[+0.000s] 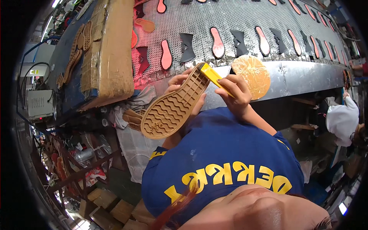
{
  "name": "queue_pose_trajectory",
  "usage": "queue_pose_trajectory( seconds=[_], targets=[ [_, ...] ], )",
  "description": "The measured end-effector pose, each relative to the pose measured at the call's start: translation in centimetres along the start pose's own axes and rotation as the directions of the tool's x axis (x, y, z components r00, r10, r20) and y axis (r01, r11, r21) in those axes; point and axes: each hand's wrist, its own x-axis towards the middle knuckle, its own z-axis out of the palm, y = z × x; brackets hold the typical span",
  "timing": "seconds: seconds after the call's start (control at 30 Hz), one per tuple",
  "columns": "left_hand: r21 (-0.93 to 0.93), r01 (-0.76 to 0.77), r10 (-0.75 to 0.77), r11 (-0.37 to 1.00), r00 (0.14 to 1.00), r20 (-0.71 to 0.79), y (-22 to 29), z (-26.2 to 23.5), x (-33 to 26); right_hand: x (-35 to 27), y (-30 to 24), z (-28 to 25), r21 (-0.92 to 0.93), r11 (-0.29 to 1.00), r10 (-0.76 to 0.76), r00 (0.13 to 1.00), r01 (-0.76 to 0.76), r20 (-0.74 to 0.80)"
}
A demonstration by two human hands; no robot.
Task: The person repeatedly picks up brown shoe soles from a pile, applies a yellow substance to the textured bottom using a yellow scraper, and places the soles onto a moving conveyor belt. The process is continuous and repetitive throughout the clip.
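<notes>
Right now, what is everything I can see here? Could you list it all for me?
sole: one, tan, tread up, held in the left hand
tool: one, yellow, flat, in the right hand, its tip at the sole's end
disc: one, orange-tan, round, at the belt's near edge
belt: one, grey mesh, across the top
insoles: many, pink, spread on the belt
dark pieces: several, black, between the insoles
board: one, brown, left of the belt
spare soles: a few, tan, far left
boxes: several, brown, on the floor lower left
shirt: one, blue with yellow print
left hand: grips the sole
right hand: grips the tool
</notes>
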Motion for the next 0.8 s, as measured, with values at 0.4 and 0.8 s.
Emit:
queue_pose_trajectory(
  seconds=[0.4,0.8],
  targets=[
    [0.139,0.079,-0.071,0.987,0.995,-0.064,0.9,1.0,0.4,-0.4,-1.2,-2.4,0.043,0.997,-0.06,0.998,0.06,-0.016],
    [0.429,0.019,-0.041,0.903,0.998,0.042,0.9,1.9,0.9,0.5,-0.8,-1.7,0.168,0.985,-0.05,0.998,0.042,0.048]
  ],
)
